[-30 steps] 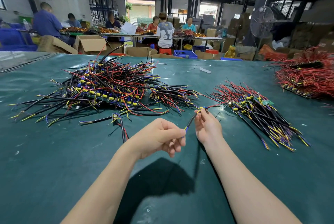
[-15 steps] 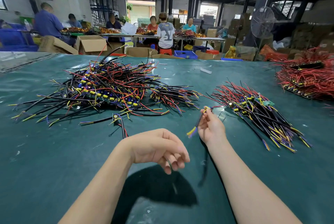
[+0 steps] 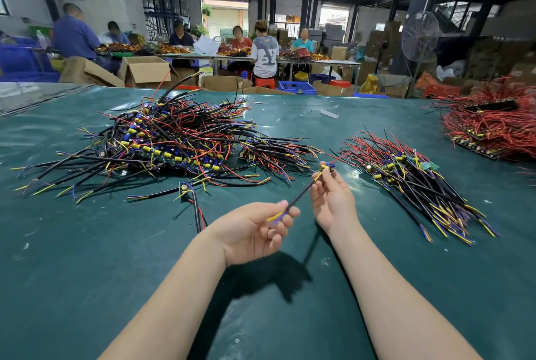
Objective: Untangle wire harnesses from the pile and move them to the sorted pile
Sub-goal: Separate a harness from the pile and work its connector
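While right hand [image 3: 333,203] pinches harness [image 3: 303,192] top, left hand [image 3: 252,232] grips lower end.

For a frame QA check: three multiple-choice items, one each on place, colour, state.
1. Where is the aligned pile? A. on the floor B. on the table, right of the right hand C. in a blue crate
2. Main colour of the far-right wire heap? A. red B. white C. green
3. How is the lifted harness held? A. lying loose on the table B. one end in each hand C. hanging off the table edge
Key: B, it lies on the cover to the right of that hand; A, red wires dominate; B, the left hand pinches the loose-wire end, the right hand the other.
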A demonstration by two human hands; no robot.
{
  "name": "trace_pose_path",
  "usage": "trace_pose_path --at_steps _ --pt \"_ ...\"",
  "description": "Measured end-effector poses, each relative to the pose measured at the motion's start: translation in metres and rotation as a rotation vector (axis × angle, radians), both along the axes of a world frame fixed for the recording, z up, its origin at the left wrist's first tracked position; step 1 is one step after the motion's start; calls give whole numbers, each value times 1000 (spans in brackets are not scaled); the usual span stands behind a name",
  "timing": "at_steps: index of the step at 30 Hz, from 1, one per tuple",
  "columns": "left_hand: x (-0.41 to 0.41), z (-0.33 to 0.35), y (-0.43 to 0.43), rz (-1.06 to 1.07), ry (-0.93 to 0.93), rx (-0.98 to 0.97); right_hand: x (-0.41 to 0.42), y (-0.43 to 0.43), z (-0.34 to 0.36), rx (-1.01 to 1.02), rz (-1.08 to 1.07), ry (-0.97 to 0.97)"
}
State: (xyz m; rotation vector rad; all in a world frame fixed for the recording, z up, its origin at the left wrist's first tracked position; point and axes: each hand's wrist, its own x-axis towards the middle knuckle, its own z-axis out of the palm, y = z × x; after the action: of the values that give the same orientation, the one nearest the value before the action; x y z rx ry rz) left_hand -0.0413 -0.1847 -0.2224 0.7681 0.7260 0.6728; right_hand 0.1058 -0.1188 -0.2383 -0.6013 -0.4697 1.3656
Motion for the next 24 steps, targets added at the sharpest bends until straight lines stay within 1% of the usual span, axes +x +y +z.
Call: trace_pose_path --at_steps 2,3,5,7,9,11,13,15,16,19,24 --pt "-3 1 3 51 -161 -138 2 1 0 -14 -15 54" --pt "-4 1 3 46 -226 -167 3 2 0 -22 -26 71" --pt "-4 3 2 30 -319 -157 5 4 -1 -35 -46 90" --pt "-4 3 0 11 -351 -117 6 5 -2 -38 -53 91" --pt "-2 2 0 38 -346 -104 6 6 -3 -34 -52 86" --pt "3 2 1 159 -321 -49 4 6 -2 -36 -58 91" --pt "7 -1 2 251 -296 99 2 7 -2 -42 -69 121" --pt "11 -2 -1 258 -288 234 1 6 -1 -46 -71 139" --pt "10 -4 0 247 -276 285 1 5 -1 -47 -69 141" --pt "3 -6 -1 156 -211 355 3 4 -1 -44 -43 138" --pt "-4 -11 -4 -157 -65 453 -2 1 -1 -19 22 79"
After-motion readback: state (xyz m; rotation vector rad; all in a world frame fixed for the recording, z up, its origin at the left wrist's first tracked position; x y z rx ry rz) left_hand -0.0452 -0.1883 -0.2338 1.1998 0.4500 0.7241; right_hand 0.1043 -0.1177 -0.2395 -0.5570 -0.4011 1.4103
